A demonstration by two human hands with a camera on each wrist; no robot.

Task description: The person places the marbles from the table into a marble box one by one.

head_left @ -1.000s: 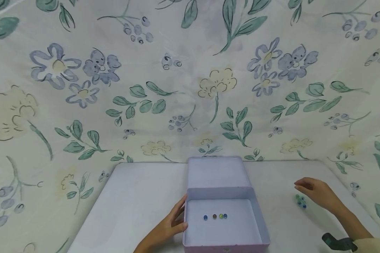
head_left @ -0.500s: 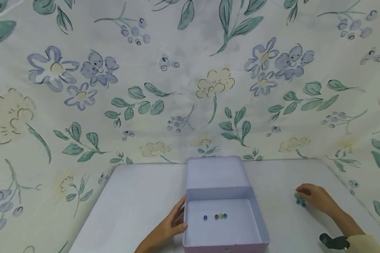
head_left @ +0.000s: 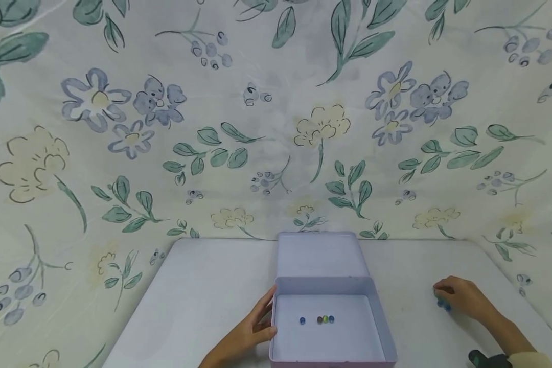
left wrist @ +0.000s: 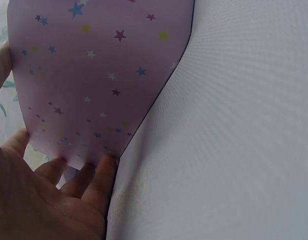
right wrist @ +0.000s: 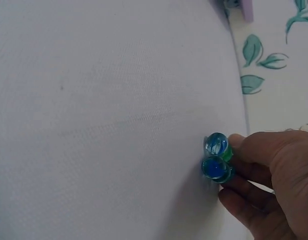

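Note:
A shallow lilac box (head_left: 383,327) lies with its lid (head_left: 321,254) tipped back. Inside are several marbles, including a lone blue marble (head_left: 302,321) and a green marble (head_left: 325,319). My left hand (head_left: 244,329) rests against the box's left side, thumb and index at the rim; in the left wrist view its fingertips touch the pink, star-printed wall (left wrist: 101,75). Right of the box, my right hand (head_left: 466,299) pinches at a small cluster of marbles with thumb and fingertips. In the right wrist view blue marbles (right wrist: 214,167) sit at those fingertips, partly hiding a green one.
A white table (head_left: 211,286) carries everything, its back edge meeting a floral cloth (head_left: 257,153) that hangs behind and at both sides. A dark device (head_left: 487,359) is strapped at my right wrist beside a cream sleeve (head_left: 529,359).
My right hand has come down onto the marble cluster, its fingertips now covering part of it. The left hand stays at the box. The brown marble has rolled slightly right, against the green one.

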